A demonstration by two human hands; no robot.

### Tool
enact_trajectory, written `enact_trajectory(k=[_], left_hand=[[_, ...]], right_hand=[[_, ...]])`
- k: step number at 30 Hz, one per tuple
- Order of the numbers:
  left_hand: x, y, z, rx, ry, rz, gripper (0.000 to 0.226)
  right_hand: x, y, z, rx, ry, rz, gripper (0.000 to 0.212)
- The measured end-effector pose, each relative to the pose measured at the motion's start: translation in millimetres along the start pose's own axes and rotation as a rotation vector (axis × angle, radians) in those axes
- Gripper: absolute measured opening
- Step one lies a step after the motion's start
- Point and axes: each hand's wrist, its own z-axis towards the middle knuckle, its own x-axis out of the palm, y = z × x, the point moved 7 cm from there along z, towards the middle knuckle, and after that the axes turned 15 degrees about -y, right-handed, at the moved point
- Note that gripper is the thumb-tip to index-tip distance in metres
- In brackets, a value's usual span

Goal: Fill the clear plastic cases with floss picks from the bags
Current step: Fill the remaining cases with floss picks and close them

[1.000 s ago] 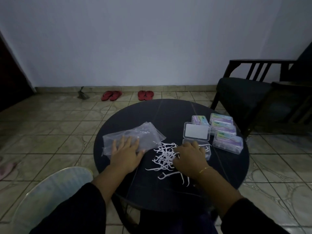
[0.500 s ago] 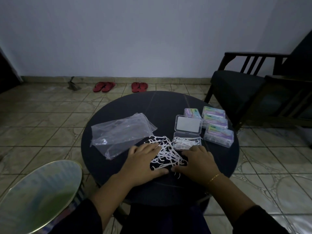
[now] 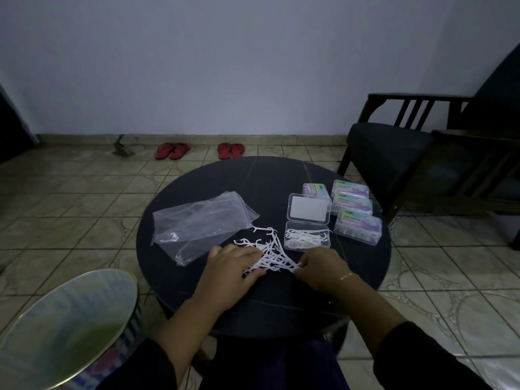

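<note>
Round and dark, my table (image 3: 351, 277) keeps everything reachable. My left hand (image 3: 230, 266) lies flat, corralling loose white floss picks (image 3: 270, 256); my right hand (image 3: 320, 267) pinches several beside the open clear plastic case (image 3: 307, 238), partly filled.

On tabletop (image 3: 197, 288): bags (image 3: 201, 223) at 10 o'clock, open case (image 3: 307, 240) at 2, pick pile (image 3: 271, 256) at centre, shut cases (image 3: 355, 218) right of it.

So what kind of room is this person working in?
Most likely a room in a home, perhaps a living room: red sandals by the wall on a tiled floor, a dark armchair, and a small round table.
</note>
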Motion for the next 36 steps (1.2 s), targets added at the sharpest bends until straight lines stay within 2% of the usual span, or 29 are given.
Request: enact_trajectory(k=[3, 8, 11, 15, 22, 26, 28, 32, 36], left_hand=[[-4, -3, 0, 0.017, -0.034, 0.014, 0.043], [-5, -6, 0, 0.07, -0.089, 0.021, 0.029], [-5, -7, -2, 0.111, -0.128, 0.021, 0.023], [-10, -11, -3, 0.165, -0.179, 0.018, 0.028], [-12, -9, -3, 0.115, -0.174, 0.01, 0.03], [-15, -8, -3, 0.057, -0.153, 0.006, 0.04], [-12, -6, -3, 0.025, -0.076, 0.024, 0.051], [3, -1, -6, -0.019, 0.196, 0.122, 0.089], [6, -1, -5, -0.032, 0.246, 0.117, 0.097]], right_hand=[[3, -1, 3, 0.029, 0.016, 0.006, 0.033], [-2, 4, 1, -0.003, -0.049, -0.064, 0.029], [-2, 4, 1, 0.012, -0.013, -0.063, 0.028], [-10, 0, 2, 0.001, -0.027, -0.033, 0.022], [-52, -4, 16, -0.05, -0.165, -0.103, 0.02], [-74, -7, 30, -0.041, -0.285, -0.265, 0.025], [-76, -6, 37, -0.052, -0.299, -0.328, 0.029], [-65, 0, 47, -0.105, -0.27, -0.376, 0.03], [-53, 3, 46, -0.168, -0.203, -0.359, 0.04]])
